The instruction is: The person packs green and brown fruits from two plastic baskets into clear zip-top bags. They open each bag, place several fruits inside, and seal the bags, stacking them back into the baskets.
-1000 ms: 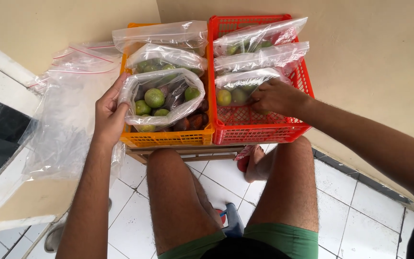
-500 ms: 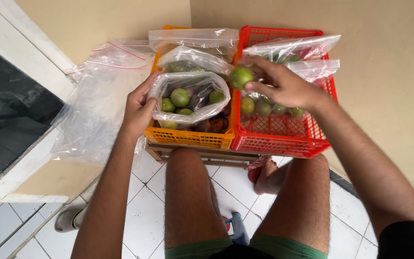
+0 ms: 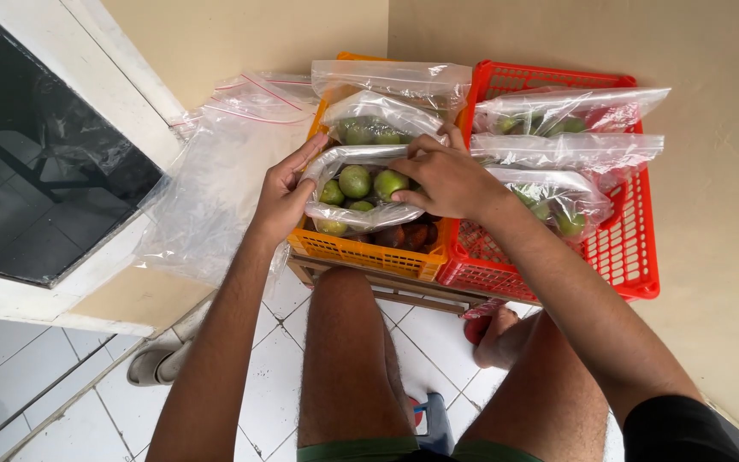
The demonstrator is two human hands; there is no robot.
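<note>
A clear zip bag (image 3: 345, 216) of round green fruits (image 3: 354, 181) lies open at the front of an orange crate (image 3: 361, 252). My left hand (image 3: 288, 192) grips the bag's left rim and holds its mouth open. Over the bag's right rim, my right hand (image 3: 448, 178) has its fingertips closed around one green fruit (image 3: 389, 183) just inside the mouth. Dark brown fruits (image 3: 412, 235) show under the bag. A red crate (image 3: 635, 214) stands right beside the orange one, with several filled bags (image 3: 558, 201) of green fruit in it.
A heap of empty clear zip bags (image 3: 215, 171) lies on the ledge at the left, next to a dark glass pane (image 3: 36, 171). Both crates rest on a low wooden stand (image 3: 387, 289) against a beige wall. My bare knees and a sandal (image 3: 160, 359) are on the white tiles below.
My right hand carried a green fruit from above the red crate leftward into the open bag. My left hand kept hold of the bag's rim. The camera view shifted.
</note>
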